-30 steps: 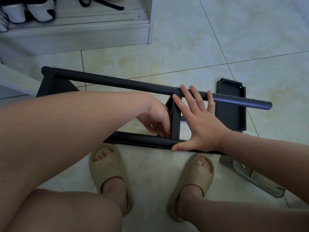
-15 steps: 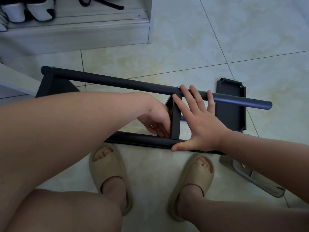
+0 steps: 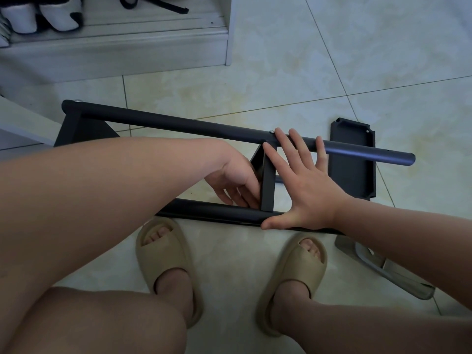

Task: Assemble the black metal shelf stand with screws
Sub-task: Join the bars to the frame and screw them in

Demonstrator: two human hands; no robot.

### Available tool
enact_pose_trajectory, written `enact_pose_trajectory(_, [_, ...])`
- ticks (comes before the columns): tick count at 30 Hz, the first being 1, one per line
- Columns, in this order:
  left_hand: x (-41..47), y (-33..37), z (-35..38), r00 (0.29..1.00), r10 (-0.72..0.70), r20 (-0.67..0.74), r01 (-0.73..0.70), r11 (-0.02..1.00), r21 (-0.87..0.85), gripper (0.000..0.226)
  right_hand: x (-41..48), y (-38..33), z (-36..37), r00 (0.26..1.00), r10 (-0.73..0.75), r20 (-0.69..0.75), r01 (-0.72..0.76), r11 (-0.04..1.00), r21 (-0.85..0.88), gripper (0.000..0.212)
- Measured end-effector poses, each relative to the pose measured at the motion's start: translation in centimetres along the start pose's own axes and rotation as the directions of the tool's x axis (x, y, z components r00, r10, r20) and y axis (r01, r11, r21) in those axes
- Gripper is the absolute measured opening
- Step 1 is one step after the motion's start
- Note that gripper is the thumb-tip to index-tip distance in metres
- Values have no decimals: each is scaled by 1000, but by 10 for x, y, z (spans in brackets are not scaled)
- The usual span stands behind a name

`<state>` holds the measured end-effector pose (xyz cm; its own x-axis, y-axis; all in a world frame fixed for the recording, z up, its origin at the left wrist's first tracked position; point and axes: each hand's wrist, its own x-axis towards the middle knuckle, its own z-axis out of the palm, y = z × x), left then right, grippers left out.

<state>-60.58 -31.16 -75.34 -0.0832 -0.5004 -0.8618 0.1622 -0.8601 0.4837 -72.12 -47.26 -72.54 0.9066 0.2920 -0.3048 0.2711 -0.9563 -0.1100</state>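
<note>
The black metal shelf stand lies on its side on the tiled floor. Its far tube (image 3: 178,125) runs from upper left to right, its near tube (image 3: 212,210) lies just beyond my feet. A black shelf panel (image 3: 267,182) stands on edge between the two tubes. My right hand (image 3: 304,182) is spread flat, fingers on the far tube, thumb on the near tube. My left hand (image 3: 235,182) reaches in behind the panel, fingers curled at its lower corner; what they hold is hidden. A silver screw head (image 3: 271,131) shows on the far tube by my fingertips.
A loose black shelf panel (image 3: 353,162) lies flat on the floor to the right. A clear plastic bag (image 3: 383,269) lies at the lower right. A pale shoe cabinet (image 3: 115,44) with shoes stands at the back left. My feet in beige slippers (image 3: 163,254) rest close to the near tube.
</note>
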Motion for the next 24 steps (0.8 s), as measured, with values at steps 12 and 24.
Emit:
enact_pose_trajectory(12, [6, 2, 4, 1000, 12, 5, -12, 999, -49, 11, -1, -2, -1, 1000, 9, 14, -9, 1000, 0, 138])
enact_pose_trajectory(24, [5, -4, 9, 996, 85, -1, -84, 982, -171, 29, -1, -1, -1, 1000, 7, 10, -7, 1000, -5, 139])
